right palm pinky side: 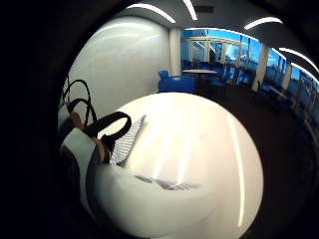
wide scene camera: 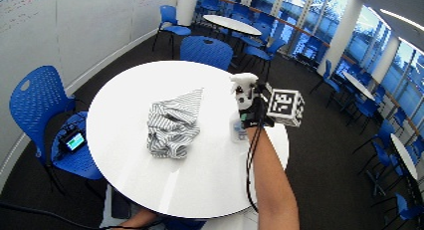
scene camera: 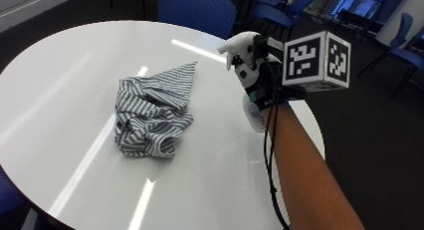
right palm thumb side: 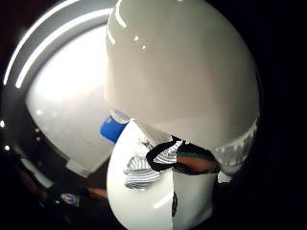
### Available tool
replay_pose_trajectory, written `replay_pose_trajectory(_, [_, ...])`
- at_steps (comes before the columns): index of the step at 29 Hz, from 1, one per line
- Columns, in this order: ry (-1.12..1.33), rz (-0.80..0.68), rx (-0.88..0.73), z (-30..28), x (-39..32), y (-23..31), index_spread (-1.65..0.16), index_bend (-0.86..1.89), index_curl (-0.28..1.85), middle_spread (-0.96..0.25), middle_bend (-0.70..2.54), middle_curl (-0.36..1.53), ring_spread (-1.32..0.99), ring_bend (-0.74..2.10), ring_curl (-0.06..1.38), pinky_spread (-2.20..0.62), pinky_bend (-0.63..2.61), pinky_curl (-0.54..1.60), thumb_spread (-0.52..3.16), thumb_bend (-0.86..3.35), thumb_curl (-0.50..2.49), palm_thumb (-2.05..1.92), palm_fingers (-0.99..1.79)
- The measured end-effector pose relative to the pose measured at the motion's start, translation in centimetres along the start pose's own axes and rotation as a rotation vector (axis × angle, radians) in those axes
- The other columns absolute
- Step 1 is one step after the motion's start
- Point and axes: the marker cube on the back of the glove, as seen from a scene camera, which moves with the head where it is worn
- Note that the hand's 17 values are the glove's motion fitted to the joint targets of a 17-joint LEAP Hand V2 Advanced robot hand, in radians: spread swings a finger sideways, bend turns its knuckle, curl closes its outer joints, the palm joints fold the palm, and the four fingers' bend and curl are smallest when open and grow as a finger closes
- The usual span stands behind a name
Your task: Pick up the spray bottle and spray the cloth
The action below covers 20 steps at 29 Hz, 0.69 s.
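A crumpled grey-and-white striped cloth point(scene camera: 152, 110) lies near the middle of the round white table point(scene camera: 73, 65). To its right my gloved right hand point(scene camera: 266, 88) grips a white spray bottle point(scene camera: 240, 50) by the neck. The bottle stands upright with its nozzle pointing towards the cloth, a short gap away from it. Whether its base touches the table I cannot tell. In the wide outside view, the cloth point(wide scene camera: 173, 124), bottle point(wide scene camera: 244, 86) and hand point(wide scene camera: 255, 115) stand the same way. The bottle's white body point(right palm thumb side: 182, 72) fills the thumb side palm view, and the bottle point(right palm pinky side: 149, 204) shows beside the cloth point(right palm pinky side: 130, 137) in the other.
Blue chairs point(wide scene camera: 40, 105) ring the table point(wide scene camera: 126, 95), one point(scene camera: 199, 8) just beyond its far edge. A small device point(wide scene camera: 73, 140) lies on the left chair's seat. The table edge runs close behind my forearm on the right.
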Motion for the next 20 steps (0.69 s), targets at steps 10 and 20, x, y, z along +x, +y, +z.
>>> replay_pose_trajectory(10, [0.284, -0.283, -0.075, -1.0, -4.1, -2.7, -0.30, 0.16, 0.44, -0.24, 0.64, 0.55, -0.22, 0.81, 0.47, -0.32, 0.53, 0.39, 0.92, -0.02, 0.63, 0.79, 1.37])
replay_pose_trajectory(20, [0.616, -0.578, -0.134, 0.0, -7.3, -4.1, -0.30, 0.16, 0.45, -0.24, 0.66, 0.55, -0.22, 0.81, 0.46, -0.32, 0.53, 0.39, 0.90, -0.02, 0.64, 0.80, 1.37])
